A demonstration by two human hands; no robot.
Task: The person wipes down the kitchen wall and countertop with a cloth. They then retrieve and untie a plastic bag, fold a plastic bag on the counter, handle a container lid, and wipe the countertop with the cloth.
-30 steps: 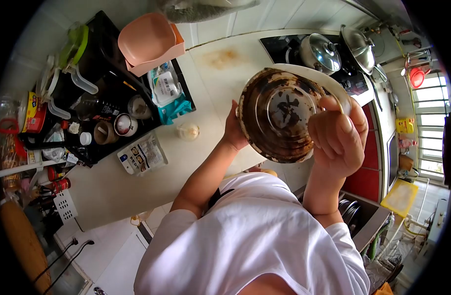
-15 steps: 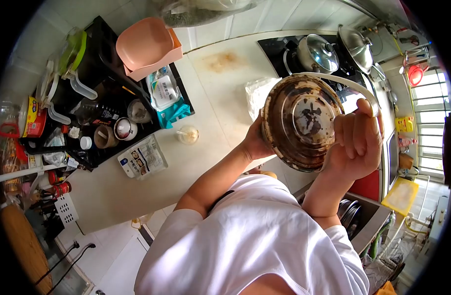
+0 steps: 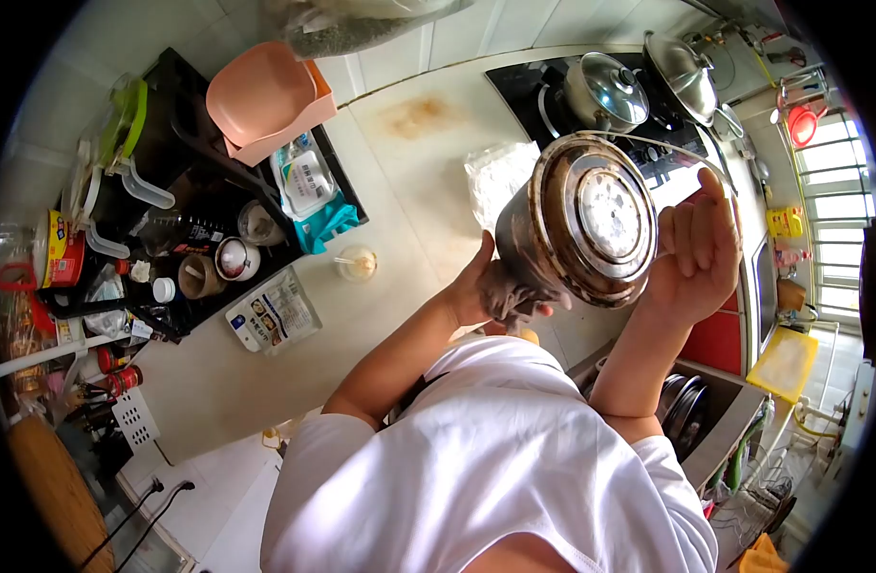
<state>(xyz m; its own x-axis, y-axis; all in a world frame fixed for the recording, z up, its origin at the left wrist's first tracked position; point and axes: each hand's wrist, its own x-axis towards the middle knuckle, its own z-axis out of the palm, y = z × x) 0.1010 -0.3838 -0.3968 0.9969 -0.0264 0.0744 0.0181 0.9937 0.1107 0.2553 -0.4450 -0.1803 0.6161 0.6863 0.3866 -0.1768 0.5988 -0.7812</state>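
Note:
A stained metal pot (image 3: 605, 215) is held up above the counter's front edge, its ringed, brown-marked base turned toward me. My left hand (image 3: 469, 294) is wrapped around its left side, thumb up and fingertips showing beneath; the shiny wall mirrors the fingers. To the right, my right hand (image 3: 696, 246) is closed with its fingers curled, gripping the end of a thin curved band, perhaps a handle or rim, that arcs over the pot. Behind the pot, a crumpled clear plastic bag (image 3: 498, 181) lies on the counter (image 3: 390, 205).
A lidded pot (image 3: 605, 94) and a covered wok (image 3: 682, 78) stand on the black hob (image 3: 519, 86). Left are a pink bin (image 3: 266, 100), a wipes pack (image 3: 306, 181), a black rack of jars (image 3: 185, 315), a small cup (image 3: 356, 263) and a flat packet (image 3: 274, 310).
The pot has moved right and turned, so its outer wall now shows and its base faces more to the right. The plastic bag behind it has come into view. Both hands still hold on.

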